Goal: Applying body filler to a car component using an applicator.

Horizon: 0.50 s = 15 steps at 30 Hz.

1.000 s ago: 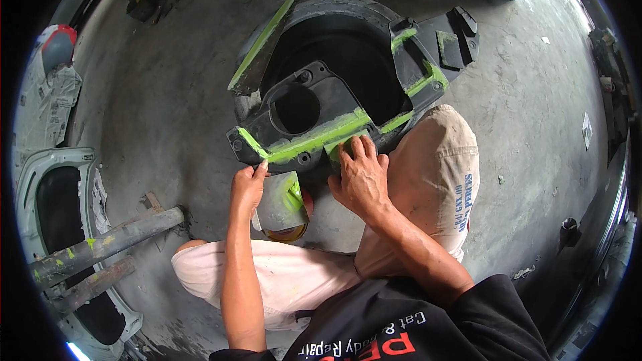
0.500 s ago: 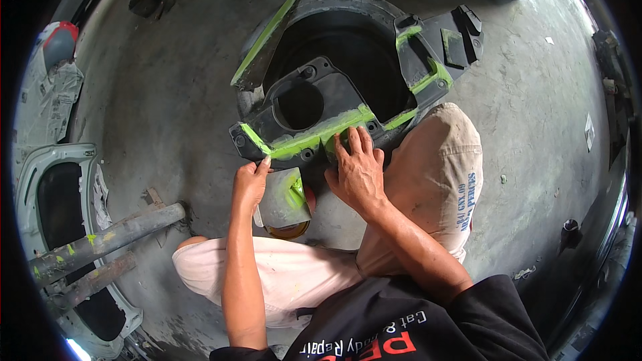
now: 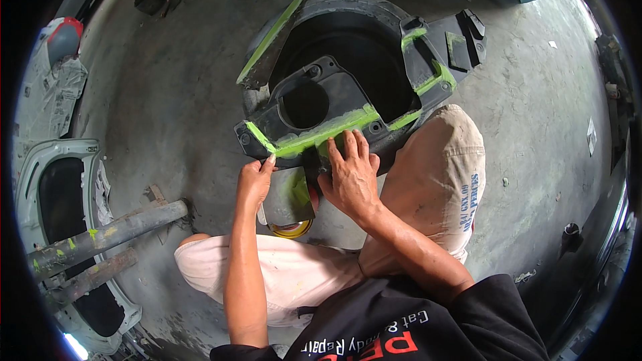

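Observation:
A black plastic car trim panel (image 3: pixel 264 117) with bright green filler along its edges lies across a round, hollow black rim, perhaps a tyre. At its near left corner my left hand (image 3: pixel 255 184) pinches the edge between thumb and fingers. My right hand (image 3: pixel 352 172) lies with fingers stretched and slightly apart on the near green strip (image 3: pixel 334 128); what is under the fingertips is partly hidden. Between my hands sits a grey square plate (image 3: pixel 284 204) smeared with green paste, above a round yellow-rimmed container (image 3: pixel 294 229).
Another green-edged strip (image 3: pixel 273 43) leans at the rim's far left. A black bracket piece (image 3: pixel 428 67) rests on its right. Metal pipes (image 3: pixel 114 230) and a pale car door-like panel (image 3: pixel 57 180) stand left. My bent knee (image 3: pixel 445 147) is close by on the right.
My right hand has slid a little left along the green strip. My left hand keeps its pinch on the corner. The whole view has shifted slightly.

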Available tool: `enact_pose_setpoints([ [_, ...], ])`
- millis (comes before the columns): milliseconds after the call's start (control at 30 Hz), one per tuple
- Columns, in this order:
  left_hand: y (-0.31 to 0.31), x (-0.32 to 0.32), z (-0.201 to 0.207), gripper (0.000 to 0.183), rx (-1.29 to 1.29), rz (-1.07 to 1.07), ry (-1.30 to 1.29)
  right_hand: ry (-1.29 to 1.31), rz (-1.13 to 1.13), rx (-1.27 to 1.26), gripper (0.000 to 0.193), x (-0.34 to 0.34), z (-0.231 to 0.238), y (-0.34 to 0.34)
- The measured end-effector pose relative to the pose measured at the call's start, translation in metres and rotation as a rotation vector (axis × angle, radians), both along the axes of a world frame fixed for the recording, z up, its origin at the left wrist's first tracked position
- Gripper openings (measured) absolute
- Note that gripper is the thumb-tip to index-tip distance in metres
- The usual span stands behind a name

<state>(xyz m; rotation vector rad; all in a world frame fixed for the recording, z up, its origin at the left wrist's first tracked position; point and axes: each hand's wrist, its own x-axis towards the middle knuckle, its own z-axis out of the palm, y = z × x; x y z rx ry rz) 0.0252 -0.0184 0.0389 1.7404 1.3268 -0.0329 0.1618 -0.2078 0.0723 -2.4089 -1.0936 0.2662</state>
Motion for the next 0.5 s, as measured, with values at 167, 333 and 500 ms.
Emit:
enact_pose_setpoints([
  [167,0.0,0.0,0.001,0.052,0.009,-0.017,0.004,-0.01,-0.003,-0.03,0.07,-0.003,-0.009,0.007],
  [333,-0.001,0.001,0.0,0.052,0.005,0.003,-0.015,0.001,0.021,-0.064,0.069,-0.002,-0.012,0.006],
  [500,0.001,-0.002,-0.003,0.051,-0.006,-0.009,-0.023,0.024,0.032,-0.081,0.068,-0.006,-0.006,-0.003],
])
